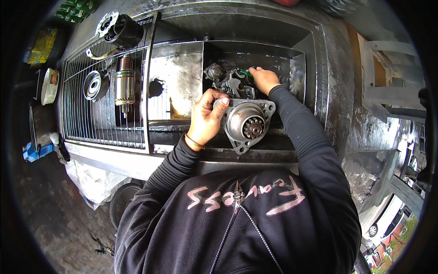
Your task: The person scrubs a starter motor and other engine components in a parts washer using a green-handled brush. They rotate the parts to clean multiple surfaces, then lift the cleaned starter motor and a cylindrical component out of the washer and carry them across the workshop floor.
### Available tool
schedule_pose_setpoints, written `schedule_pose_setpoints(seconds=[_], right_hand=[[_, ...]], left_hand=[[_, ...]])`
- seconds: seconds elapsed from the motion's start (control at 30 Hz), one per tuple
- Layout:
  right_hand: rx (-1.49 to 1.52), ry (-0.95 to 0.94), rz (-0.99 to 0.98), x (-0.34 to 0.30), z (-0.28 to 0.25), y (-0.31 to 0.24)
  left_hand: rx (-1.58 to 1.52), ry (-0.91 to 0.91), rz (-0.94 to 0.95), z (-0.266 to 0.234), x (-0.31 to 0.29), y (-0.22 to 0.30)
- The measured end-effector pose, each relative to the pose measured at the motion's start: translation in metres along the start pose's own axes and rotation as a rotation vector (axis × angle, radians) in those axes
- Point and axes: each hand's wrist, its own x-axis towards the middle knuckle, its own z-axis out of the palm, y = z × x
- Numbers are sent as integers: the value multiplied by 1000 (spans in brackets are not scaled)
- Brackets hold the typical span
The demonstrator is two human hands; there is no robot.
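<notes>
My left hand (206, 119) is closed on the edge of a silver starter motor drive housing (233, 122), thumb on top. The housing has a three-cornered flange, and its toothed pinion gear (253, 128) faces up toward me. Beyond it, my right hand (265, 80) is closed around a slim green-handled tool (245, 72); its kind is hard to make out. That tool's end is among metal parts (234, 85) just behind the housing. A smaller round metal piece (214, 71) lies at their left.
A metal wash basin (237, 25) surrounds the work. On the wire rack (75, 130) at left are an armature (125, 86), a round end cover (92, 86) and a black motor casing (124, 33). Metal frames (388, 91) stand at right; a plastic bag (91, 176) hangs near left.
</notes>
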Motion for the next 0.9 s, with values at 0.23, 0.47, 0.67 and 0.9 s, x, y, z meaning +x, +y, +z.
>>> schedule_pose_setpoints(seconds=[0.23, 0.47, 0.67, 0.9], right_hand=[[381, 517, 159, -2, 9, 27], [944, 430, 186, -24, -8, 30], [1305, 371, -217, -34, -112, -52], [600, 122, -535, 10, -153, -105]], left_hand=[[51, -15, 3, -1, 1, 5], [103, -36, 8, -2, 2, 11], [163, -17, 33, -2, 3, 11], [220, -29, -2, -1, 4, 11]])
